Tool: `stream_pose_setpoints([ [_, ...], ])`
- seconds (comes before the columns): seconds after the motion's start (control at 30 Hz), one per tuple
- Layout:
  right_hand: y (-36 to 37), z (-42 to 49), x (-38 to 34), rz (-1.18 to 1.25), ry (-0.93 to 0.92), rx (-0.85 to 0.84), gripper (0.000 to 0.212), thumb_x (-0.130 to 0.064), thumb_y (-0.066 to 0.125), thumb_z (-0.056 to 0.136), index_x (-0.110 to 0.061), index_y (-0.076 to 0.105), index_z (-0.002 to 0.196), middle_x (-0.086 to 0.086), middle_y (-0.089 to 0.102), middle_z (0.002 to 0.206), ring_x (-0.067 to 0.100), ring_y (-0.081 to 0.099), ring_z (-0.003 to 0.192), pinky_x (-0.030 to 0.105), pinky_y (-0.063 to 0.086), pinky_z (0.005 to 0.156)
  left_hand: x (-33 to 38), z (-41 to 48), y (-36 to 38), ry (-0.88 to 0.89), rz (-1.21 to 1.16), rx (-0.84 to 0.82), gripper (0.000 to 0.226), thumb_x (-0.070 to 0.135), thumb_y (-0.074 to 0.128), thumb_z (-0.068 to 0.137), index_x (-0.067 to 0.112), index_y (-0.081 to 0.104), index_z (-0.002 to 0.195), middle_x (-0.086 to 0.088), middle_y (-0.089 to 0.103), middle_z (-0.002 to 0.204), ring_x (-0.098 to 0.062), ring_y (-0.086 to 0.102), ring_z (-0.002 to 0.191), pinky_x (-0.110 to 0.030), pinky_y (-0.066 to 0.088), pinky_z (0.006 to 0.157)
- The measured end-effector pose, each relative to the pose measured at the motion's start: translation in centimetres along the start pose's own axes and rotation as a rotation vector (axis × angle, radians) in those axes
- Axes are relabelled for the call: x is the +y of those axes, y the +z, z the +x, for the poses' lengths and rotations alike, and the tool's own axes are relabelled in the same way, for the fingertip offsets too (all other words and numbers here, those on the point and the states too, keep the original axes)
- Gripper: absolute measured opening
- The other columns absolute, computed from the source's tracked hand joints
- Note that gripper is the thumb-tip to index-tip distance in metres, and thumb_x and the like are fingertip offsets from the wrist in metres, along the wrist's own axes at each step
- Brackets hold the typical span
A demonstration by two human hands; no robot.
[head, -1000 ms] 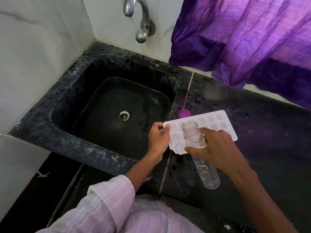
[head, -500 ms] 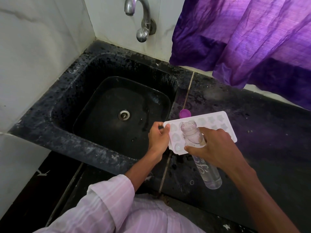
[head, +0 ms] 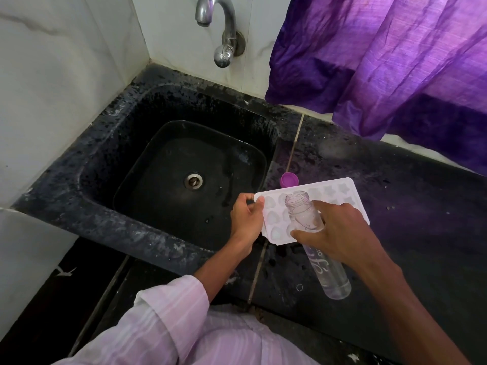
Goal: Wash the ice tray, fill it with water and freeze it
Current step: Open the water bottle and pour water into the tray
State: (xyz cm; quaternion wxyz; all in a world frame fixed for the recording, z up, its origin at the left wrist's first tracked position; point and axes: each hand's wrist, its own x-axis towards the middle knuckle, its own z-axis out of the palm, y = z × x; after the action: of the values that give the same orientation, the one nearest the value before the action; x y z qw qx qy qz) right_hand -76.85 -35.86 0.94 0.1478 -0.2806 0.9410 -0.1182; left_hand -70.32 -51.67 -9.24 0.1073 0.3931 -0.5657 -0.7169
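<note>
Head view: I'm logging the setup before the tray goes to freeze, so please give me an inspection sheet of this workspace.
Surface: black stone counter, speckled, with a black sink set in on its left.
Job's things: white ice tray on the counter beside the sink; clear bottle, uncapped, tilted with its mouth over the tray's left half; no stream discernible.
Clutter: purple cap on the counter just behind the tray.
Grippers: left hand pinches the tray's left edge; right hand grips the bottle around its upper part.
Cables: nothing seen.
Surroundings: metal tap on the tiled wall above the sink; purple curtain hanging over the counter's back right.
</note>
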Motion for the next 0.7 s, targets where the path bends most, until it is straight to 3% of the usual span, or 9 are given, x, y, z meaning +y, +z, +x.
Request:
stream_pose_setpoints([
  [0.17,-0.1,0.0,0.4,0.001,0.019,-0.012,0.063,-0.066,0.072,0.069,-0.024,0.066,0.114,-0.010,0.062,0.083,0.011,0.057,0.069,0.025,0.041,0.059,0.0,-0.1,-0.1,-0.009,0.002,0.003,0.006,0.026,0.056,0.101,0.025,0.054,0.095,0.003,0.071,0.091,-0.002,0.071,0.073,-0.017,0.054,0.052],
  [0.33,-0.1,0.1,0.8,-0.017,0.041,-0.017,0.065,-0.067,0.072,0.068,-0.024,0.065,0.116,-0.013,0.057,0.080,0.008,0.055,0.066,0.024,0.040,0.058,-0.1,0.0,-0.1,-0.016,0.027,0.003,0.004,0.026,0.056,0.101,0.023,0.054,0.098,0.004,0.071,0.092,-0.004,0.070,0.078,-0.019,0.056,0.054],
  [0.5,-0.1,0.1,1.2,-0.036,0.064,-0.028,0.067,-0.067,0.071,0.068,-0.022,0.065,0.118,-0.005,0.070,0.092,0.011,0.057,0.068,0.024,0.042,0.059,-0.3,0.1,-0.3,-0.020,0.042,0.003,0.006,0.028,0.055,0.101,0.025,0.054,0.096,0.004,0.070,0.093,-0.006,0.071,0.081,-0.020,0.056,0.055],
  [0.7,0.0,0.1,1.8,-0.063,0.090,-0.037,0.070,-0.069,0.069,0.068,-0.021,0.064,0.119,-0.003,0.068,0.092,0.014,0.059,0.074,0.028,0.047,0.063,-0.4,0.2,-0.5,-0.010,0.046,0.015,0.008,0.027,0.055,0.101,0.027,0.054,0.094,0.006,0.071,0.089,0.000,0.071,0.071,-0.019,0.056,0.053],
])
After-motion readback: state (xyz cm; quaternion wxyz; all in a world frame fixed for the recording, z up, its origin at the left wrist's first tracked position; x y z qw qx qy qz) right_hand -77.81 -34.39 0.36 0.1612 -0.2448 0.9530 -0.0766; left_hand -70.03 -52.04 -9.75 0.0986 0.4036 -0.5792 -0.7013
